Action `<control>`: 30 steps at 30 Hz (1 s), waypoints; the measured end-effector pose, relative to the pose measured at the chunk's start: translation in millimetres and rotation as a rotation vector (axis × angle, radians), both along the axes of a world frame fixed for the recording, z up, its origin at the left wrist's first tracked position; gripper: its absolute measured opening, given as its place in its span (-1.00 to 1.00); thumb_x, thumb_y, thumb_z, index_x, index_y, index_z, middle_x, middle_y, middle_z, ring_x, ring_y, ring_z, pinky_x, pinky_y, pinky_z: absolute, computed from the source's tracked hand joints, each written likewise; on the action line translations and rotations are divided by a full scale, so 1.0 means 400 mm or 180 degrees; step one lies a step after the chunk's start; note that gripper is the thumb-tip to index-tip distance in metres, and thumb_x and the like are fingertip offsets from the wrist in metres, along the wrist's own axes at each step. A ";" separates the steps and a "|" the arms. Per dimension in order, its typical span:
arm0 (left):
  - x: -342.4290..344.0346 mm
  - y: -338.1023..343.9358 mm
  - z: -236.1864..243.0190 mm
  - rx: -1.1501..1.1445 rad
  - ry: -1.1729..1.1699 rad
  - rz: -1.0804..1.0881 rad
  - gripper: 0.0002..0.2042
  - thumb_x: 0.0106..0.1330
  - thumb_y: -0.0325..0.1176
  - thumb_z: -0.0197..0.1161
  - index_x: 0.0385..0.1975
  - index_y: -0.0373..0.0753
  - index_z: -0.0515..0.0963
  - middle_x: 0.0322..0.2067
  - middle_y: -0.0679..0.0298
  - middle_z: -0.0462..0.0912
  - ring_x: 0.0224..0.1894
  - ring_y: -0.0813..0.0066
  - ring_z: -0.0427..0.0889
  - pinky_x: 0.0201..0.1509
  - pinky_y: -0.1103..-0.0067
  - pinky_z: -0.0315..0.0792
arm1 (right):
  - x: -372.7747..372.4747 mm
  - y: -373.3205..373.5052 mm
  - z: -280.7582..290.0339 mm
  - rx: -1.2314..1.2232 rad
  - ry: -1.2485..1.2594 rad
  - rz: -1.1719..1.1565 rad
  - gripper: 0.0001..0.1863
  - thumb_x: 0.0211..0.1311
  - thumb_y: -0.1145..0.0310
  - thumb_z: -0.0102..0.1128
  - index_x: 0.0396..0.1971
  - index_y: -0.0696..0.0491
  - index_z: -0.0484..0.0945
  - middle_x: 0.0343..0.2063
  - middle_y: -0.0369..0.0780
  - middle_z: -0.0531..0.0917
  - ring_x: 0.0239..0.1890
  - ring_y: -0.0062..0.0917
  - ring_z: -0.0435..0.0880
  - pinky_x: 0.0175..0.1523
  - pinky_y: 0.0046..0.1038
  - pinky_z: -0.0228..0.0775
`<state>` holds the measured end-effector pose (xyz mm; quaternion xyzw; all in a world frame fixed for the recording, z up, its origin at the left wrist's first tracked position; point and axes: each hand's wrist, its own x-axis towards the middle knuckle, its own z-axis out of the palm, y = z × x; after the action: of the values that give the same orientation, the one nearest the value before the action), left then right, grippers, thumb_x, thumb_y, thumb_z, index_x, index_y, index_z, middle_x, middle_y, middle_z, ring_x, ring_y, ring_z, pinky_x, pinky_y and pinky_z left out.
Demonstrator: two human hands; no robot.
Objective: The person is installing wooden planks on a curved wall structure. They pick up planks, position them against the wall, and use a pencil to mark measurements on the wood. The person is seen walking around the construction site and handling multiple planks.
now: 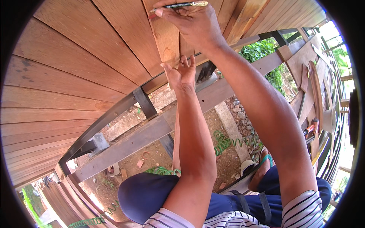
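A short wooden plank (168, 41) lies at the top centre, over longer reddish-brown boards. My left hand (181, 75) is at its near end, thumb at the left corner and fingers at the right corner, gripping it. Farther up, my right hand (199, 24) pinches a dark pencil (180, 5) with a pale, patterned end. The pencil lies nearly level above the plank, its other end by my thumb and fingertips. A small red patch shows beside the thumb at the plank's left edge; I cannot make out what it is.
Curved wooden decking (76, 68) fans out at the left, edged by a dark metal frame (110, 114). A long beam (125, 142) crosses below, over open ground. A coiled green hose (224, 143) hangs there. Wood offcuts and an orange-handled tool (311, 127) are at right.
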<state>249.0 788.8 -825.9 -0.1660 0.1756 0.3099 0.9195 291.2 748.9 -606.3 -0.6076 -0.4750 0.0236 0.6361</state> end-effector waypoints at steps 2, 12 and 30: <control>-0.003 0.004 0.007 -0.0009 0.0016 0.0031 -0.36 0.38 0.24 -0.01 0.31 0.00 0.14 0.26 0.21 0.17 0.07 0.33 0.32 0.41 0.08 0.12 | 0.000 0.007 -0.003 0.0088 0.0067 0.0065 -0.85 0.26 0.44 0.27 -0.22 0.16 0.65 -0.41 -0.26 0.75 -0.30 -0.72 0.68 -0.24 -0.64 0.49; 0.013 -0.014 0.032 -0.0220 0.0321 -0.0036 -0.41 0.41 0.22 -0.04 0.25 -0.04 0.19 0.15 0.20 0.24 -0.01 0.34 0.37 0.38 0.08 0.18 | 0.009 -0.009 0.006 0.0123 0.0114 0.0087 -0.86 0.25 0.50 0.26 -0.22 0.17 0.66 -0.39 -0.25 0.75 -0.29 -0.74 0.67 -0.25 -0.65 0.48; 0.007 -0.008 0.031 -0.0163 0.0251 0.0022 -0.37 0.38 0.24 0.00 0.32 0.05 0.11 0.26 0.20 0.11 0.15 0.32 0.30 0.42 0.08 0.11 | -0.001 -0.010 0.013 0.0004 -0.0087 -0.0213 -0.87 0.23 0.49 0.29 -0.23 0.14 0.67 -0.40 -0.26 0.75 -0.29 -0.73 0.67 -0.24 -0.63 0.49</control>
<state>251.9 785.8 -813.5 -0.1777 0.2190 0.3148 0.9063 290.9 744.8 -601.1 -0.6230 -0.4631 -0.0063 0.6304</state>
